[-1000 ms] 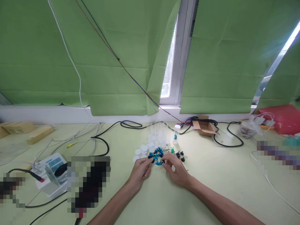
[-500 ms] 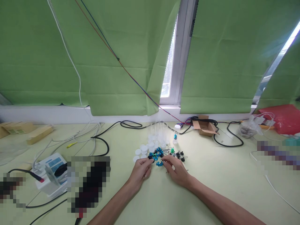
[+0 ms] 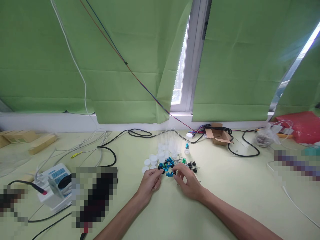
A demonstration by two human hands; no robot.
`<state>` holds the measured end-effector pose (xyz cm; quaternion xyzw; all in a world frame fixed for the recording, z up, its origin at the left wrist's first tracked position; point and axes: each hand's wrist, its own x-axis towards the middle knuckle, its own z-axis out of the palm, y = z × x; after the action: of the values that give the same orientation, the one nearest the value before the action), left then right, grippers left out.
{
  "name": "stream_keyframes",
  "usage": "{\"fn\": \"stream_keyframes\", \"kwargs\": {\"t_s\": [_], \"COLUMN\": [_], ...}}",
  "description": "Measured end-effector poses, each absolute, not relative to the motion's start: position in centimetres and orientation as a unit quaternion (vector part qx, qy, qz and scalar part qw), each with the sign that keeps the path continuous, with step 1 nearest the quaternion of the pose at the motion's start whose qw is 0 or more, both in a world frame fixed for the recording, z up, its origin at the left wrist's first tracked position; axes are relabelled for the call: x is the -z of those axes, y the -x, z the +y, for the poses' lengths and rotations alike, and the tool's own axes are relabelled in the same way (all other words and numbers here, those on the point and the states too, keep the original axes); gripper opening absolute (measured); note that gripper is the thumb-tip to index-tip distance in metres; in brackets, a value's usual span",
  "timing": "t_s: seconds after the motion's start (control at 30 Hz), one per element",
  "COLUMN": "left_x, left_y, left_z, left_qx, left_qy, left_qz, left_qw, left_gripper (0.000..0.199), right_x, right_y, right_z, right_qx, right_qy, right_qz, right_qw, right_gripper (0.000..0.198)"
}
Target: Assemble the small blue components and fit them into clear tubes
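My left hand (image 3: pixel 150 180) is closed, thumb and forefinger pinched at a small black part (image 3: pixel 163 172). Facing it, my right hand (image 3: pixel 188 181) is curled, its fingertips closed at the end of a small blue part (image 3: pixel 169 174) with a black piece beside it. The blue part sits between both hands, low over the table. Just beyond the fingertips lies a pile of blue metallic pieces (image 3: pixel 170 162). A green piece (image 3: pixel 184 160) and several black knobs with thin metal pins (image 3: pixel 194 164) lie to the right. My fingers hide part of what they grip.
White round caps (image 3: pixel 147 162) and clear tubes (image 3: pixel 176 141) stand behind the pile. A capped clear bottle (image 3: pixel 187 146) holds a blue piece. Farther back are an open cardboard box (image 3: pixel 218 136) and black cables (image 3: pixel 243 155). A white power strip (image 3: pixel 56 181) lies left.
My right fingers have shifted slightly, and a black piece now shows beside the blue part. The left hand has barely moved.
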<state>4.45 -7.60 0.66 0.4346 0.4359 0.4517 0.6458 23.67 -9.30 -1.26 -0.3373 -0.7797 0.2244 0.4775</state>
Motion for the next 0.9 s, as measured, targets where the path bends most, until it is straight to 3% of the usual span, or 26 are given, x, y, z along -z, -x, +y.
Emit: {"fn": "stream_keyframes", "kwargs": {"t_s": [0.9], "left_x": [-0.27], "left_y": [-4.35], "left_z": [-7.55], "left_qx": [-0.451], "left_qy": [-0.434], "left_qz": [0.428], "left_qw": [0.652], "left_gripper": [0.047], "right_x": [1.19], "right_y": [-23.64], "right_z": [-9.32], "right_qx": [-0.228], "right_qy": [0.338], "right_qz": [-0.779], "right_qw": [0.477], "right_gripper": [0.016]}}
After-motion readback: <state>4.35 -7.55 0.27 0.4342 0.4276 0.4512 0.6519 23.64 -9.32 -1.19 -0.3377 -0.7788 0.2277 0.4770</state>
